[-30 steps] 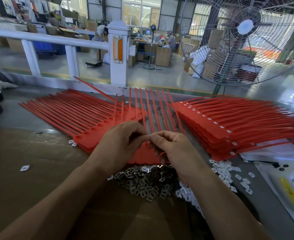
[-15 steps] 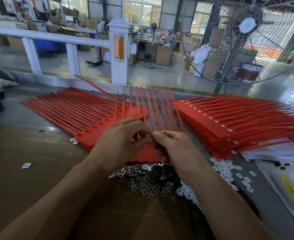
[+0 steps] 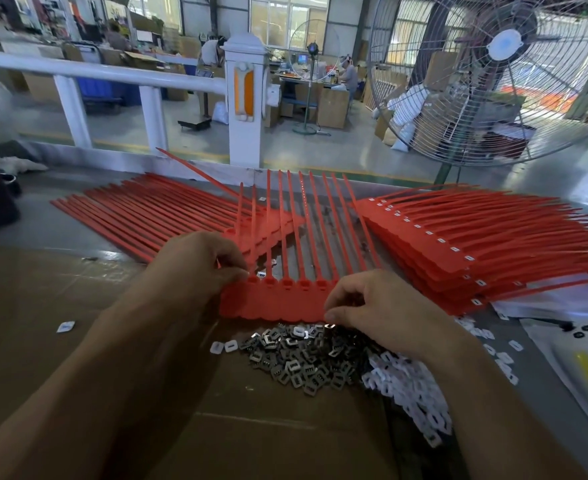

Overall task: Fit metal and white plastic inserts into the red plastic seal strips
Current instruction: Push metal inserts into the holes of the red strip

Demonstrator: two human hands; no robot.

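My left hand (image 3: 195,268) pinches the left end of the seal strip (image 3: 271,303), at its first socket, so the strip does not slide on the bench (image 3: 78,237) while I work. The strip lies flat in front of me, sockets up, its tails pointing away. My right hand (image 3: 372,306) has its fingers curled at the near right edge of the strip, just above the metal inserts (image 3: 303,362). It seems to pinch one small metal piece, but I cannot tell for sure. The heap is kept close to the strip so each reach is short. The white inserts (image 3: 410,393) lie just beside it, to the right. Filled strips (image 3: 458,244) are stacked on the right, unfilled strips (image 3: 147,209) on the left.
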